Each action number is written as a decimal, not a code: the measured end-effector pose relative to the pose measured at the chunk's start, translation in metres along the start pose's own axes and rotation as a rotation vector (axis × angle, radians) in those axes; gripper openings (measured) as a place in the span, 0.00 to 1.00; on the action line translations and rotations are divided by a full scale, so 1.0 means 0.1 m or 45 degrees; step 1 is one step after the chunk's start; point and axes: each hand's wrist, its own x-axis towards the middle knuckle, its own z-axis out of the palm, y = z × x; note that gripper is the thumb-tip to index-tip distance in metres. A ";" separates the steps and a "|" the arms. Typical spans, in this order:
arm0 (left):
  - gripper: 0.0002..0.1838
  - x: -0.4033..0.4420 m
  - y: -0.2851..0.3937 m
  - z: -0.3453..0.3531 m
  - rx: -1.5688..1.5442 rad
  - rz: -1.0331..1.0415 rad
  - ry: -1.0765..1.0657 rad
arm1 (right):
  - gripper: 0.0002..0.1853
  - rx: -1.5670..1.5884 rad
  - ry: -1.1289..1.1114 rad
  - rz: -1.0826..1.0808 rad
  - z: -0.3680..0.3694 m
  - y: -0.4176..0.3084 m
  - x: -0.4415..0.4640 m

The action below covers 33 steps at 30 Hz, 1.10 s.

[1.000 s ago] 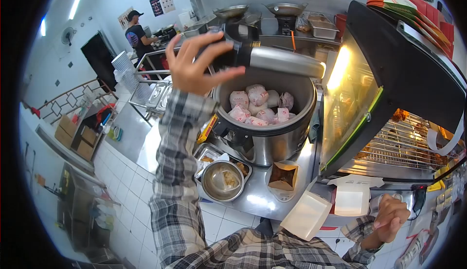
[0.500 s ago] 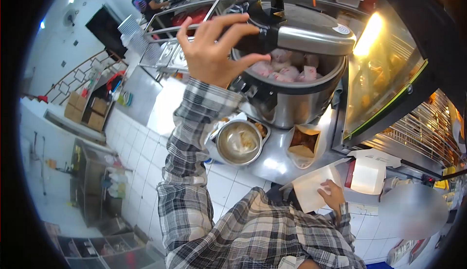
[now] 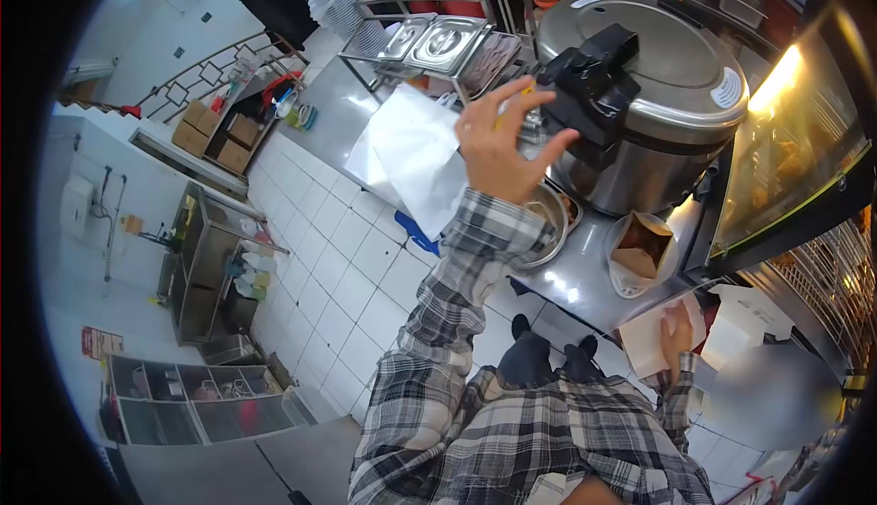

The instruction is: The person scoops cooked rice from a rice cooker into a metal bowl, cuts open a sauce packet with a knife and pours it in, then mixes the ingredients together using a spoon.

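My left hand [image 3: 502, 144] is open, its fingers spread beside the black latch [image 3: 598, 94] of a large steel cooker [image 3: 626, 171], whose lid [image 3: 662, 57] lies closed. My right hand [image 3: 677, 333] has its fingers in an open white box [image 3: 643, 345] and appears to grip it. A second white box [image 3: 734, 325] stands open to the right. Above them on the steel counter [image 3: 557, 290] is a brown paper container [image 3: 637, 261] with dark contents. A metal bowl [image 3: 559, 247] is partly hidden behind my left wrist.
White sheets [image 3: 411, 153] lie on the counter at left, beside lidded metal pans [image 3: 446, 43] under a rack. A lit glass food cabinet [image 3: 786, 176] stands at right. A blurred round patch [image 3: 776, 395] covers something at lower right. A person's arm shows at the top.
The cooker lid has come down over the wrapped bundles, which are now hidden. My right hand has moved left to the nearer white box. The view has swung left and down.
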 end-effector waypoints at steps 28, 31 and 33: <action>0.35 -1.84 -4.36 -0.84 -1.869 -2.079 0.058 | 0.37 0.178 0.208 -0.373 3.14 -4.55 2.52; 0.34 -1.72 -4.32 -0.84 -1.874 -2.082 0.090 | 0.42 0.053 0.196 -0.081 3.34 -4.60 2.81; 0.34 -1.75 -4.34 -0.81 -1.752 -2.221 0.183 | 0.42 -0.103 0.118 0.077 3.27 -4.60 2.84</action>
